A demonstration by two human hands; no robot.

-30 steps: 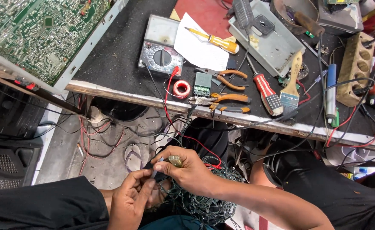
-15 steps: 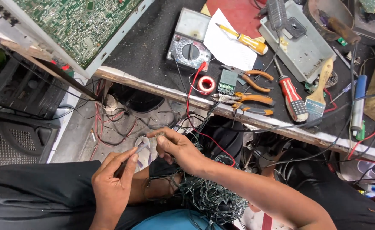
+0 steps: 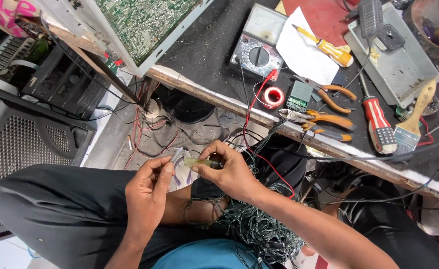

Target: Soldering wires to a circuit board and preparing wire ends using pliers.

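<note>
Two hands meet over the person's lap, below the bench (image 3: 214, 92) edge. The right hand (image 3: 229, 172) pinches a small yellowish tube (image 3: 198, 162) with a dark end, held level. The left hand (image 3: 149, 192) is closed on small cutters (image 3: 177, 155), whose tips sit just at the tube's near end. A tangle of thin green wire (image 3: 259, 226) lies in the lap. This looks like trimming or stripping work; the cut calls for a steady tube and a gentle squeeze.
</note>
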